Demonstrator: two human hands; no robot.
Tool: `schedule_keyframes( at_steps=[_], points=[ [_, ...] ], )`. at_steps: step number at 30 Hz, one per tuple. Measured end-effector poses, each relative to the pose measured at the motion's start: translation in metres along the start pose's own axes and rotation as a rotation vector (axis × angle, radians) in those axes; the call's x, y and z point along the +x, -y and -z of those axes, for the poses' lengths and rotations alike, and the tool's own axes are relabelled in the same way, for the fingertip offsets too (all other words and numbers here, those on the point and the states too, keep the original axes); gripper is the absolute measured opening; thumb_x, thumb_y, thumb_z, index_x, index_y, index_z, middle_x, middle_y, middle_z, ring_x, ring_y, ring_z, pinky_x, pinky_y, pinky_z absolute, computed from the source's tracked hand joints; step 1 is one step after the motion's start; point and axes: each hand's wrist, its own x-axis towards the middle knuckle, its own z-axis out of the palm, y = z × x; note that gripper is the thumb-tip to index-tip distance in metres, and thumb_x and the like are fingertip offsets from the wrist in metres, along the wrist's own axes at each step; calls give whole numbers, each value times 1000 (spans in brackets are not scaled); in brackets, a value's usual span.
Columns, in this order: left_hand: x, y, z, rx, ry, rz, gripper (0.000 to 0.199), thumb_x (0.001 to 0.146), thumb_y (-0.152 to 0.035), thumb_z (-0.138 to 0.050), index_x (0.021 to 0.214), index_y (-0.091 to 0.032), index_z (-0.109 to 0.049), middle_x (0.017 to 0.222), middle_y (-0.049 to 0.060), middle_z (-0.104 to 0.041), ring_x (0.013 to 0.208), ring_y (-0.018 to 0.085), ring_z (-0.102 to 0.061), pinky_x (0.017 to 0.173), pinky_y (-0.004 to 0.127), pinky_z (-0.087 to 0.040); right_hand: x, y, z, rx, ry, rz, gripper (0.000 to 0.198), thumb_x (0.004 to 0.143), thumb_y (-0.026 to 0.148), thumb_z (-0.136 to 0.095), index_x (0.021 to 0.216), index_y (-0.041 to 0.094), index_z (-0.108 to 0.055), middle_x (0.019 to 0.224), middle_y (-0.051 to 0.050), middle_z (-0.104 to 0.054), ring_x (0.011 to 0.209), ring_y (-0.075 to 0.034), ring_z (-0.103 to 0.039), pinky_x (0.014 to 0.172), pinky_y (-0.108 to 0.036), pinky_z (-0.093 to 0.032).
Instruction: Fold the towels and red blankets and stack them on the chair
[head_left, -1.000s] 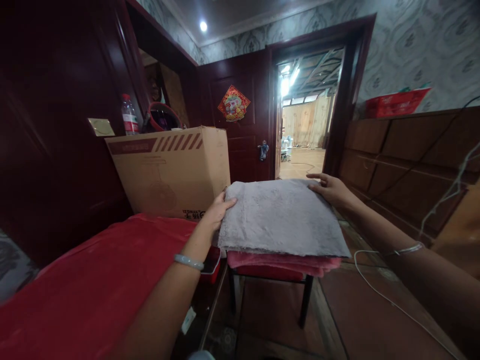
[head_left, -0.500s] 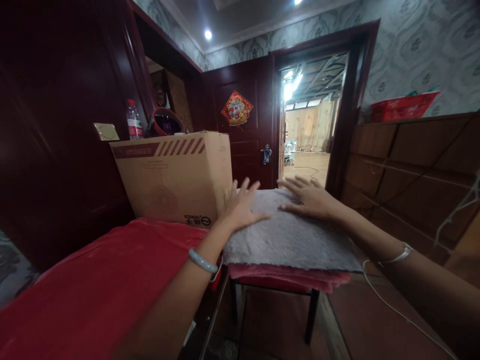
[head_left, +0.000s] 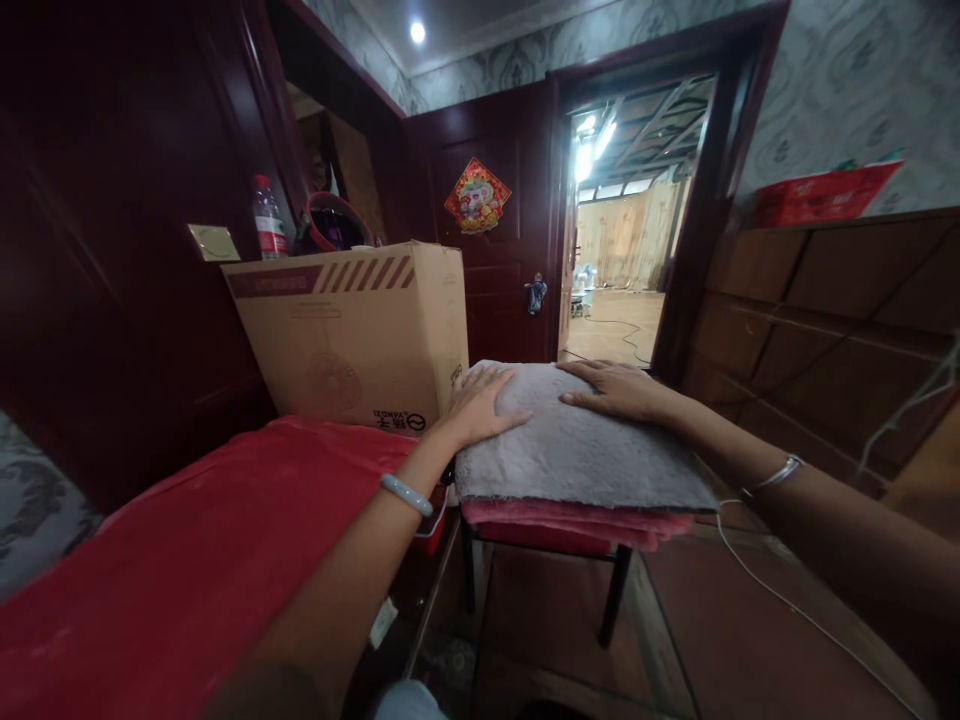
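Observation:
A grey fluffy cloth [head_left: 577,455] lies flat on top of folded pink cloth [head_left: 570,518], and both rest on a stool [head_left: 613,595] with dark legs. My left hand [head_left: 484,408] presses on the grey cloth's far left part, fingers stretched out and thumb pointing right. On the far right part, my right hand [head_left: 615,388] lies flat with its fingers pointing left. Neither hand grips anything. The cloth surface between them looks smooth.
At the left, a red cloth [head_left: 247,530] covers a surface beside a large cardboard box [head_left: 352,350]. A bottle [head_left: 268,220] stands behind the box. Stacked brown boxes [head_left: 862,290] carry a red basket [head_left: 825,193] at the right. A white cord [head_left: 795,605] trails down there.
Both hands have come down from just above the grey cloth and now lie on it. The view has tilted slightly downward.

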Motion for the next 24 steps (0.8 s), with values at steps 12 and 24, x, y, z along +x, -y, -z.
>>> schedule_keyframes(
  at_steps=[12,24],
  points=[
    [-106,69,34,172,-56,222,74,89,-55,-57,154,-24,-41,165,14,-34,153,32,-26,123,53,-19,-3,2,0,27,-60,65,83,89,78,-45,155,28,-43,155,-9,-47,141,-37,-45,117,-55,-35],
    [-316,152,71,397,-31,661,77,88,-53,-46,155,-17,-38,159,15,-43,149,33,-36,120,50,-32,-15,28,14,42,-206,152,83,88,78,-45,154,28,-45,159,-11,-41,146,-39,-35,118,-62,-29]
  ],
)
